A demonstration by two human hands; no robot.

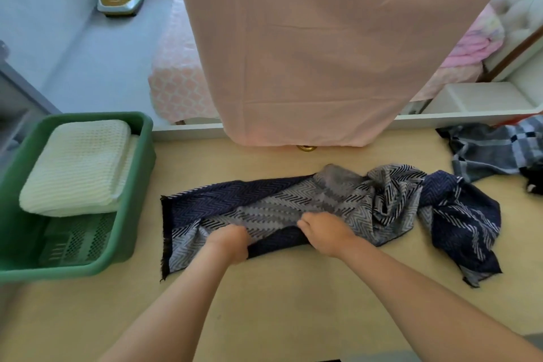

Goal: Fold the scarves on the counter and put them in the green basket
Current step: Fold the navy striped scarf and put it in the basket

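Head view: on the beige counter [293, 297] just right of the green plastic basket [141, 156], the left hand [229, 241] and right hand [326, 233] pinch the navy-and-grey zigzag woven scarf [264, 203] with curled fingers [305, 223], and its bunched end farthest from the basket should be straightened before folding.

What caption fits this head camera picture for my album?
Left hand and right hand grip the zigzag scarf on the counter; a folded white scarf lies in the green basket.
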